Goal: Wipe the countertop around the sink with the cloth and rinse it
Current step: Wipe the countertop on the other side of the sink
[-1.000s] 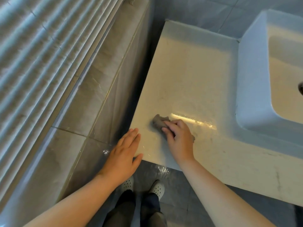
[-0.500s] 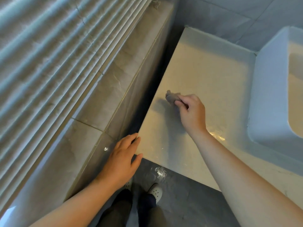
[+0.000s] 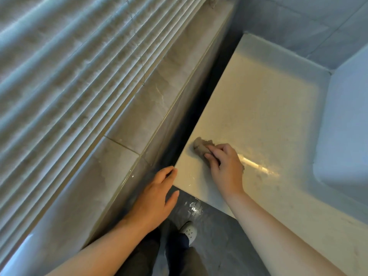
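Note:
A small grey-brown cloth (image 3: 201, 146) lies bunched on the pale countertop (image 3: 262, 108), close to its left edge. My right hand (image 3: 226, 166) presses down on the cloth with curled fingers gripping it. My left hand (image 3: 157, 198) hangs with relaxed fingers at the counter's front left corner, its fingertips touching the edge, holding nothing. The white raised sink (image 3: 346, 140) stands at the right; only its outer wall shows. A wet shiny streak (image 3: 256, 165) runs to the right of my right hand.
A tiled ledge (image 3: 143, 108) runs along the left, separated from the counter by a dark narrow gap (image 3: 197, 108). Slatted window blinds (image 3: 65, 80) fill the upper left. Below, my legs and one white shoe (image 3: 189, 230) stand on the dark floor.
My right hand has drawn the cloth back toward the counter's front left after reaching farther along the left edge half a second ago. The left hand stays at the corner.

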### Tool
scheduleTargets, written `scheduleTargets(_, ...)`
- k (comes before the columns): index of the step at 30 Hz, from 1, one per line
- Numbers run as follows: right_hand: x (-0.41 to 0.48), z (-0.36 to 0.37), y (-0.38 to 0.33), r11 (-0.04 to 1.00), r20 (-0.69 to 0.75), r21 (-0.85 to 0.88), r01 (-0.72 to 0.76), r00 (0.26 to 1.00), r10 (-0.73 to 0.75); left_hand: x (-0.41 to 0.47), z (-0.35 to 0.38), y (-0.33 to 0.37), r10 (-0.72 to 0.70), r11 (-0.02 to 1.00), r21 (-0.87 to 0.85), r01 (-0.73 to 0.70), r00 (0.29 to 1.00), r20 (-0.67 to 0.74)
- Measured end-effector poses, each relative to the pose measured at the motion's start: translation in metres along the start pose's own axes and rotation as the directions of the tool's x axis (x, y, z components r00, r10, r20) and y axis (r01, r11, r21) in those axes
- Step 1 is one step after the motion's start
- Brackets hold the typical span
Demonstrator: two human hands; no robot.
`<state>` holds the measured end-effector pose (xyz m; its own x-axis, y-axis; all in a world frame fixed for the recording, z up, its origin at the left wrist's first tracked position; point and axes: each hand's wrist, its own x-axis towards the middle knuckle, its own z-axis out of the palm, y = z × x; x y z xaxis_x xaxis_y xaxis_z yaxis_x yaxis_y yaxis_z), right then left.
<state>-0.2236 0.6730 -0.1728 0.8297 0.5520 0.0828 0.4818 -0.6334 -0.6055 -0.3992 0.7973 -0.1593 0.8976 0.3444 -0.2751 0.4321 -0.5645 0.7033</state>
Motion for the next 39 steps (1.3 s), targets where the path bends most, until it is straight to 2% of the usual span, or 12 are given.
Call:
scheduleTargets(4, -0.035, -0.001, -0.006, 0.999, 0.024, 0.023, -0.029, 0.999, 0.028, -0.002, -0.002, -0.004, 0.005, 1.0, 0.011, -0.005, 1.0, 0.005)
scheduleTargets(8, -0.043, -0.013, -0.015, 0.986, 0.143, 0.124, -0.113, 0.985, 0.095, -0.007, -0.004, -0.005, -0.028, 0.999, -0.034, 0.027, 0.999, -0.028)
scheduleTargets(11, -0.02, -0.03, -0.023, 0.977, 0.036, 0.178, -0.12, 0.993, 0.116, -0.012, -0.005, -0.008, -0.093, 0.995, -0.054, 0.089, 0.993, -0.075)
scheduleTargets(13, 0.011, -0.036, -0.027, 0.987, -0.056, 0.138, -0.088, 0.994, 0.096, -0.015, -0.004, -0.01, -0.12, 0.991, -0.06, 0.116, 0.99, -0.075)
scheduleTargets(15, 0.048, -0.031, -0.028, 0.995, -0.085, 0.084, -0.063, 0.994, 0.07, -0.017, -0.003, -0.011, -0.135, 0.989, -0.072, 0.131, 0.989, -0.062)
scheduleTargets(18, 0.087, -0.008, -0.022, 0.998, -0.018, -0.001, -0.067, 0.998, 0.067, -0.02, -0.003, -0.013, -0.179, 0.981, -0.088, 0.173, 0.982, -0.062)
scheduleTargets(21, 0.087, 0.016, -0.021, 0.991, -0.004, 0.001, -0.131, 0.991, 0.131, -0.024, -0.002, -0.016, -0.22, 0.972, -0.102, 0.213, 0.974, -0.057)
scheduleTargets(23, 0.069, 0.022, -0.027, 0.997, -0.005, 0.002, -0.079, 0.997, 0.079, -0.028, -0.001, -0.018, -0.242, 0.965, -0.119, 0.234, 0.969, -0.055)
scheduleTargets(27, 0.022, 0.023, -0.03, 0.995, 0.111, 0.004, 0.104, 0.988, -0.104, -0.038, -0.001, -0.021, -0.266, 0.957, -0.139, 0.256, 0.962, -0.058)
scheduleTargets(39, -0.06, 0.009, -0.036, 0.986, 0.279, 0.036, 0.162, 0.946, -0.166, -0.074, -0.001, -0.032, -0.294, 0.949, -0.132, 0.285, 0.954, -0.056)
